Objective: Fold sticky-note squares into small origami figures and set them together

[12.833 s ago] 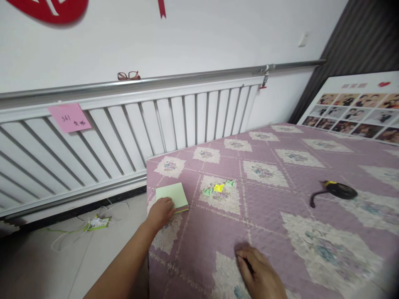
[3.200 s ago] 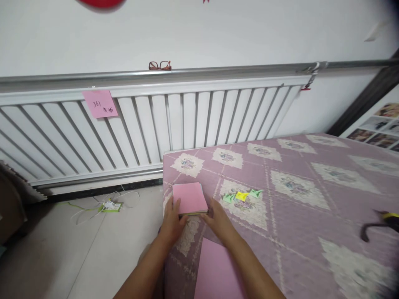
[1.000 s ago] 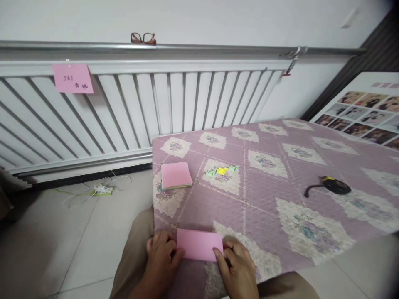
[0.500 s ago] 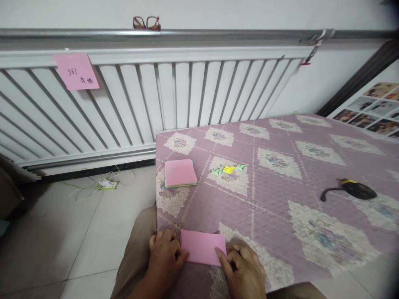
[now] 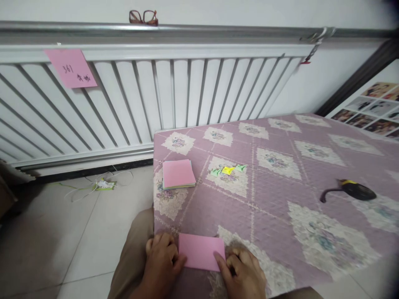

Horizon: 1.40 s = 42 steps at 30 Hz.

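A pink sheet of paper (image 5: 202, 251), folded into a rectangle, lies near the table's front edge between my hands. My left hand (image 5: 163, 258) has its fingers curled, with the thumb pressing the paper's left end. At the right end, my right hand (image 5: 241, 268) rests its thumb on top, its other fingers curled beside the edge. Farther back on the left sits a stack of square coloured paper (image 5: 178, 173), pink on top. Beside it stand small folded paper pieces: a yellow one (image 5: 228, 170) between two green ones (image 5: 240, 167).
The table (image 5: 224, 211) wears a mauve floral cloth. A black object with a yellow band and curved handle (image 5: 357, 190) lies at right. Behind are a white radiator (image 5: 181, 95), a pink note (image 5: 71, 68) and glasses (image 5: 144, 17). A power strip (image 5: 106, 184) lies on the floor.
The view has shifted slightly. Both hands keep their hold at the two ends of the folded pink paper, with little other visible difference.
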Available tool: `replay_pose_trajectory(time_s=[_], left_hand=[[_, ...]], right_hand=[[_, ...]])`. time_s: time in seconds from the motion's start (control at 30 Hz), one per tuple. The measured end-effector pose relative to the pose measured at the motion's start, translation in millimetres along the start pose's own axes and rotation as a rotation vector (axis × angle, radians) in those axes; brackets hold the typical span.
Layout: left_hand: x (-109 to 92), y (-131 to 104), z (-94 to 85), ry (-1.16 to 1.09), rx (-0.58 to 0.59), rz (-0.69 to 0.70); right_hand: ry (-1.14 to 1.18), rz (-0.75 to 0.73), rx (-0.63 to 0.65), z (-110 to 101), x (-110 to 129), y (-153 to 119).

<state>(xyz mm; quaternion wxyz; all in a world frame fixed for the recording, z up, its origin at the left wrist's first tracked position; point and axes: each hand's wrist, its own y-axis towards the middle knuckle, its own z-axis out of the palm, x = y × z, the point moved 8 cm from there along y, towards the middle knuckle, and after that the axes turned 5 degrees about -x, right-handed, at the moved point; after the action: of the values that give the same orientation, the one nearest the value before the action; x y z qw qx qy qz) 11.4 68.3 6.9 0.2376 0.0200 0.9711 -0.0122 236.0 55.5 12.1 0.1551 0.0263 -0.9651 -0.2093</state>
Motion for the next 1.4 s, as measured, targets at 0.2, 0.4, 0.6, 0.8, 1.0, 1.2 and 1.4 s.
replay_pose_trajectory(time_s=[0.2,0.4,0.6,0.8,1.0,1.2,1.4], left_hand=[[0.3,0.8,2.1,0.007,0.019,-0.004],[-0.1,1.2,2.0,0.026,0.029,-0.006],[-0.5,0.7,0.6,0.032,0.027,0.002],[0.3,1.2,2.0,0.032,0.045,-0.009],[0.9,0.8,2.3,0.026,0.036,0.0],[1.8,0.3,2.9,0.016,0.026,0.006],[-2.7,0.6,-1.7,0.03,0.027,0.003]], right_hand=[[-0.021,-0.011,0.002,3.6,-2.0,-0.4],[-0.033,-0.002,0.009,4.7,-2.6,-1.3],[-0.03,0.008,0.029,2.9,-1.0,-1.1],[-0.018,0.012,0.027,1.7,-0.3,-1.3],[-0.008,-0.005,0.025,1.7,0.9,-1.6],[0.003,-0.035,0.001,-1.0,2.0,-2.9],[-0.016,-0.035,0.004,-1.3,3.3,-2.4]])
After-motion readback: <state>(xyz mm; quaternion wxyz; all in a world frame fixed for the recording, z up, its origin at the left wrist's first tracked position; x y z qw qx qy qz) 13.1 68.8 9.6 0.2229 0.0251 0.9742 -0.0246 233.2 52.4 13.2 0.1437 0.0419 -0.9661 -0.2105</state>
